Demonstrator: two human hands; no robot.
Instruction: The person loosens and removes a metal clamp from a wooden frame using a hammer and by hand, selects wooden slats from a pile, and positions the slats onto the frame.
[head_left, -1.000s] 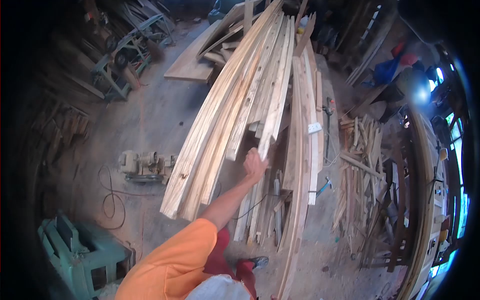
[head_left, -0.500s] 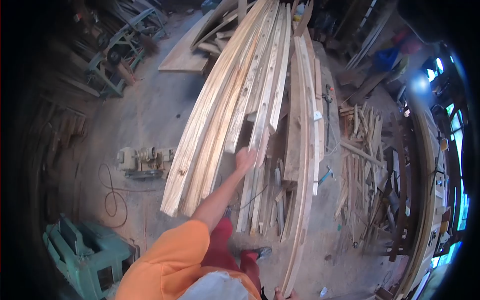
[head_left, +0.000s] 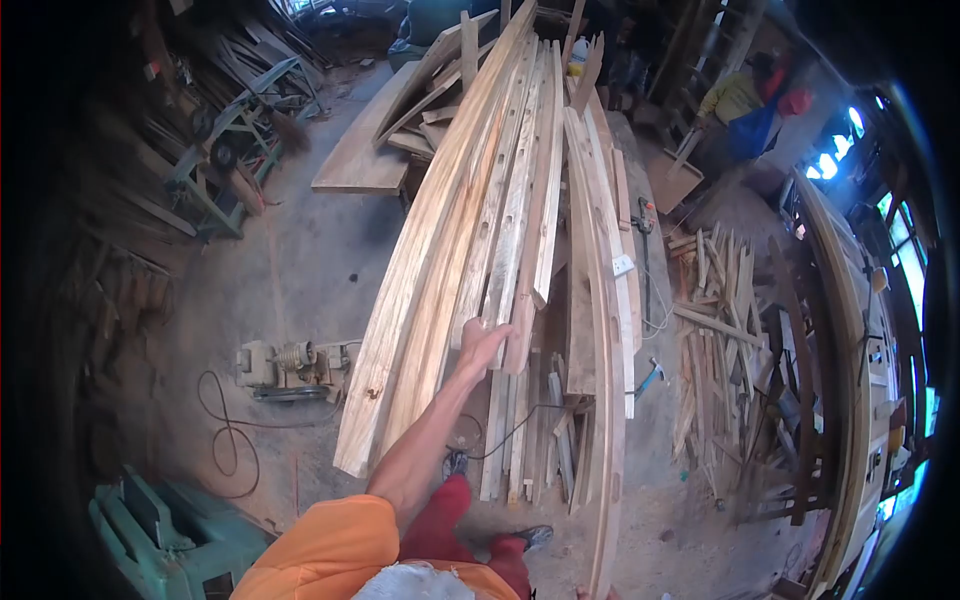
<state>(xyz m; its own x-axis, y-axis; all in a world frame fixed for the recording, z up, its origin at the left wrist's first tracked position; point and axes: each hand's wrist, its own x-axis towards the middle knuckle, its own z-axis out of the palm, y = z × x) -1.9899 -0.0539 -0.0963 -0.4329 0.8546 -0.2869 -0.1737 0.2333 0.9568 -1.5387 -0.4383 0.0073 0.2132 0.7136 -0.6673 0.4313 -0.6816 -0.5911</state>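
Observation:
My left hand (head_left: 485, 345) is at the near end of a slotted wooden plank (head_left: 513, 250) in the stack. Its thumb lies across the wood and its fingers curl round the end, partly hidden. To the left of it, broader pale planks (head_left: 400, 310) reach closer to me. At the bottom edge, only a little of my right hand (head_left: 588, 594) shows, closed round the near end of a long curved plank (head_left: 606, 440). That plank runs away from me along the right side of the stack.
Wood offcuts (head_left: 715, 340) lie piled on the right. A motor-driven machine (head_left: 290, 365) with a cable stands left, and a green plastic stool (head_left: 175, 530) lower left. A hammer (head_left: 650, 378) and a white socket box (head_left: 623, 265) are beside the curved plank. A person (head_left: 745, 105) is at the back right.
The view has tilted up, so the planks appear lower. My left hand has changed its hold at the plank end, with the thumb now stretched out. My right hand stays on the curved plank.

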